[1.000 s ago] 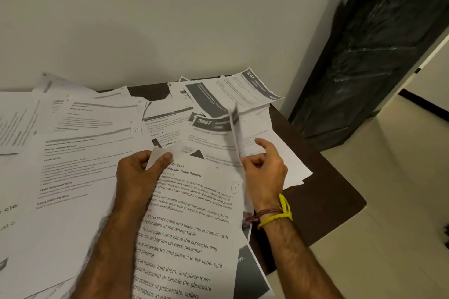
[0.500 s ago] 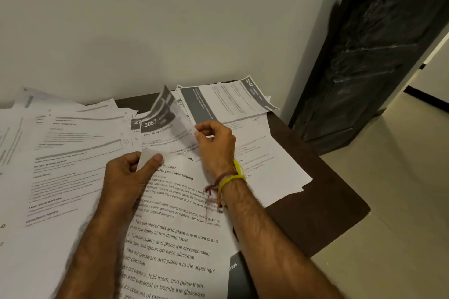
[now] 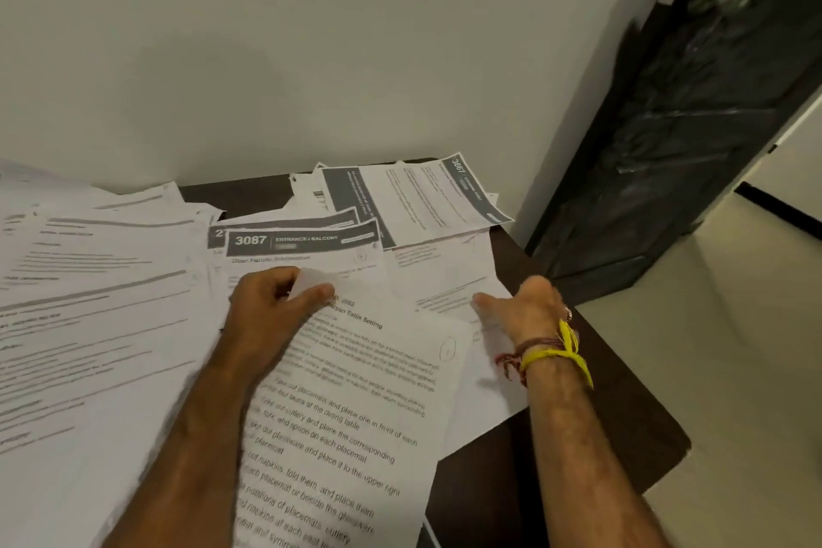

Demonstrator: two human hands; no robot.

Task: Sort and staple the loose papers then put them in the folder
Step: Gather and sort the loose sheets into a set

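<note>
Loose printed papers (image 3: 102, 325) cover most of the dark brown table (image 3: 622, 436), overlapping in a rough spread. The left hand (image 3: 271, 307) pinches the curled top corner of the table-setting sheet (image 3: 347, 414) between thumb and fingers, the sheet running from that hand toward the near edge. The right hand (image 3: 529, 307), with a yellow wrist thread (image 3: 565, 352), lies over a plain sheet (image 3: 445, 280) at the right, thumb pointing left; its fingers are blurred and turned away, so I cannot tell whether they grip anything. Between and beyond the hands lies the "3087" sheet (image 3: 302, 249), flat, overlapping another banded page. Farther right, a sideways "3087" page (image 3: 418, 200) rests near the wall (image 3: 311, 36), and a dark door (image 3: 689, 111) stands at the far right. Half a second ago the right hand held the "3087" sheet lifted in mid-air to the left; now that sheet lies flat and the hand has swung back right.
</note>
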